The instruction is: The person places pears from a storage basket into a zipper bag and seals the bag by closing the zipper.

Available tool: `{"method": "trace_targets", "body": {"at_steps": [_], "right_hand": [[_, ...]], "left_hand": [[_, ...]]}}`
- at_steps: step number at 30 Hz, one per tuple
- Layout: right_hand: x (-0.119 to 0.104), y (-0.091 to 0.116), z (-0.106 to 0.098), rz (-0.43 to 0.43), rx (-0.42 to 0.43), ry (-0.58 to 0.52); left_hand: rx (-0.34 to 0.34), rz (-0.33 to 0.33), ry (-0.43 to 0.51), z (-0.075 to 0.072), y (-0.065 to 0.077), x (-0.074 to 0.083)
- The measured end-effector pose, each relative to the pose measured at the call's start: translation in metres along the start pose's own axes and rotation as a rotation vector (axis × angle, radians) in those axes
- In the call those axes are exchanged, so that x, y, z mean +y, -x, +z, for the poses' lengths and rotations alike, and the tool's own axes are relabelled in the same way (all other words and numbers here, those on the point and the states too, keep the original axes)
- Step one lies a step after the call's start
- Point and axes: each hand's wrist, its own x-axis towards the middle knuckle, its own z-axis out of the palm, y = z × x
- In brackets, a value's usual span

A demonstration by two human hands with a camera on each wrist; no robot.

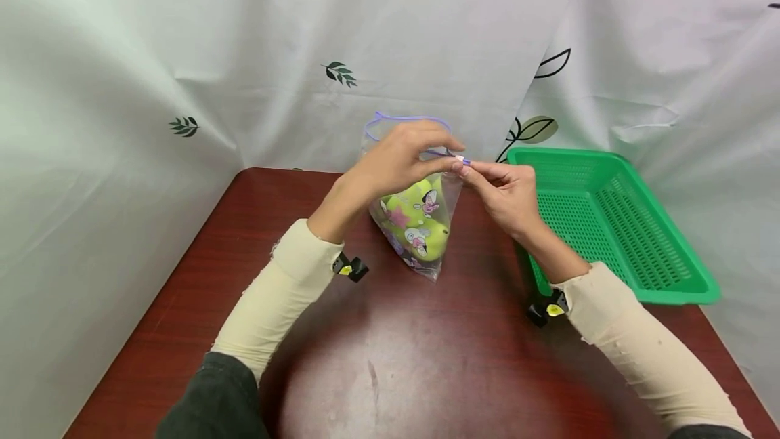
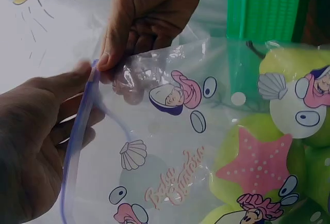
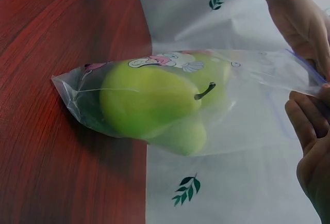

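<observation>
A clear zip bag (image 1: 449, 195) printed with cartoon figures, shells and a pink starfish stands on the table, its mouth upward and parted. Several green pears (image 3: 149, 100) fill its lower part. Purple zip edging (image 2: 76, 136) lines the mouth. With thumb and forefinger, my right hand (image 1: 510, 196) pinches the bag's right top corner. My left hand (image 1: 396, 158) meets it there from the left, thumb at the same corner of the zip and forefinger stretched above. In the left wrist view, some left fingers lie behind the zip edge.
Right of the bag sits a green plastic basket (image 1: 682, 294) with perforated walls, behind my right forearm. The dark red wooden table (image 1: 390, 358) reaches back to a white curtain (image 1: 274, 32) with leaf prints. Small black cameras hang at both wrists.
</observation>
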Motion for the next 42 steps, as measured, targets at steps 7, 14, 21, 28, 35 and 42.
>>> {"method": "trace_targets", "body": {"at_steps": [7, 14, 21, 28, 35, 42], "right_hand": [[0.002, 0.001, 0.003, -0.044, 0.007, -0.034], [0.001, 0.003, 0.004, -0.105, 0.04, -0.038], [-0.004, 0.004, -0.002, -0.128, 0.065, -0.01], [-0.007, 0.01, -0.011, -0.157, 0.089, 0.002], [-0.012, 0.012, -0.016, -0.199, 0.053, -0.092], [-0.019, 0.019, -0.02, -0.227, 0.05, -0.092]], "left_hand": [[-0.05, 0.063, -0.059, 0.001, -0.002, 0.0], [-0.09, 0.007, -0.16, -0.003, -0.007, 0.011], [-0.12, -0.01, -0.22, -0.009, -0.01, 0.019], [-0.111, -0.022, -0.249, -0.011, -0.003, 0.019], [-0.085, -0.03, -0.238, -0.016, 0.004, 0.019], [-0.081, -0.034, -0.254, -0.022, 0.012, 0.024]]}}
